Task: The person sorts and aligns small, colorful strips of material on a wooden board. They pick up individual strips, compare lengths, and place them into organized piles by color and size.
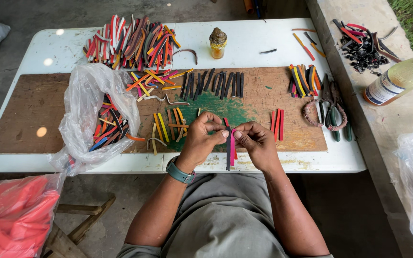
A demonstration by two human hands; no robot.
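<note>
My left hand point(202, 136) and my right hand point(255, 141) meet above the near edge of the wooden board point(34, 114). Together they pinch the top of a small bundle of strips point(230, 150), a black one, a pink one and a red one, hanging down between them. A watch sits on my left wrist. Just right of my hands lie red and dark strips point(277, 124). A row of black strips point(213, 83) lies farther back on the board.
A white table point(254, 43) holds a big pile of coloured strips point(130, 45), a clear bag of strips point(96, 114), a small jar point(217, 43), pliers point(331, 107), and more strips point(303, 80). A ledge on the right carries a bottle point(397, 79) and black scraps point(362, 48).
</note>
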